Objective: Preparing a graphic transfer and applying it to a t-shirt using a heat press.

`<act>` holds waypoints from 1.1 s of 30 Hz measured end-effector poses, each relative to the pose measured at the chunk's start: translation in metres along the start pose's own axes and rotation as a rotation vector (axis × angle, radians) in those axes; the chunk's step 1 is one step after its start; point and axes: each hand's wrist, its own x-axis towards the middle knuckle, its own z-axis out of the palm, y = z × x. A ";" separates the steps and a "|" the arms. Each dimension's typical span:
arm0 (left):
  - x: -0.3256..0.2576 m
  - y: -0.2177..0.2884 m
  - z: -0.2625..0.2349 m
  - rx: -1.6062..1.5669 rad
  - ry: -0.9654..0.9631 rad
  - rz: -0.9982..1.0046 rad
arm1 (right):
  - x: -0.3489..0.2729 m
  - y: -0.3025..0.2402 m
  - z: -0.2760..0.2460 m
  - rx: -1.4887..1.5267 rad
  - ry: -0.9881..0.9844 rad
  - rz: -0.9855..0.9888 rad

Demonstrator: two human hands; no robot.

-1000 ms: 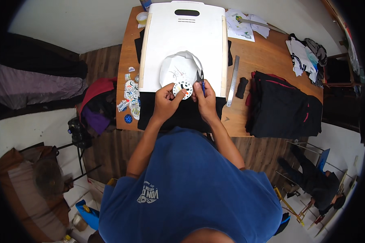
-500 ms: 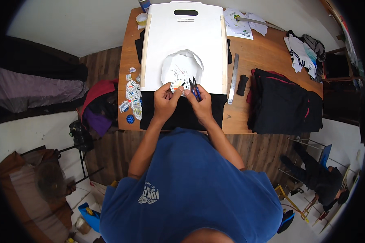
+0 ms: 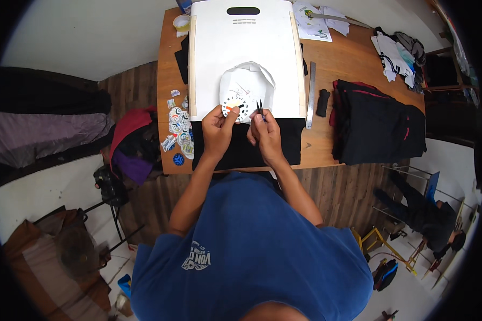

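My left hand (image 3: pixel 215 129) pinches a round white patch (image 3: pixel 231 101) with dark marks around its edge and orange, yellow and black in the middle. Closed round a pair of dark thread snips (image 3: pixel 261 105), my right hand (image 3: pixel 268 138) is just right of the patch, blades pointing away from me. The right fingers look apart from the patch. Both hands are over the near edge of a white folded-paper tray (image 3: pixel 273 90), which has thin scraps or lines inside. That tray rests on a white board (image 3: pixel 246 48) with a slot handle.
Several loose patches (image 3: pixel 178 122) lie left of the board. To its right are a steel ruler (image 3: pixel 311 96), a dark rolled bundle (image 3: pixel 323 102) and stacked black garments (image 3: pixel 377 128). Black cloth (image 3: pixel 246 147) extends under the board. A person (image 3: pixel 431 224) is at far right.
My right fingers have drawn back from the patch, and the snips have turned more upright in that hand. The left hand keeps hold of the patch. The whole view has shifted slightly.
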 end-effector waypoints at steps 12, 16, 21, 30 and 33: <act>0.012 0.007 0.005 -0.044 -0.035 -0.033 | 0.003 -0.002 0.009 0.049 -0.024 0.012; 0.011 0.007 0.007 -0.053 -0.033 -0.050 | -0.002 0.001 0.012 0.027 -0.020 -0.004; 0.010 0.000 0.008 -0.059 -0.049 -0.071 | -0.001 0.006 0.009 0.074 -0.008 -0.042; 0.009 -0.001 0.009 -0.075 -0.050 -0.070 | 0.001 0.006 0.011 0.047 0.018 -0.002; 0.009 -0.001 0.009 -0.068 -0.046 -0.065 | 0.002 0.007 0.010 0.035 0.018 -0.011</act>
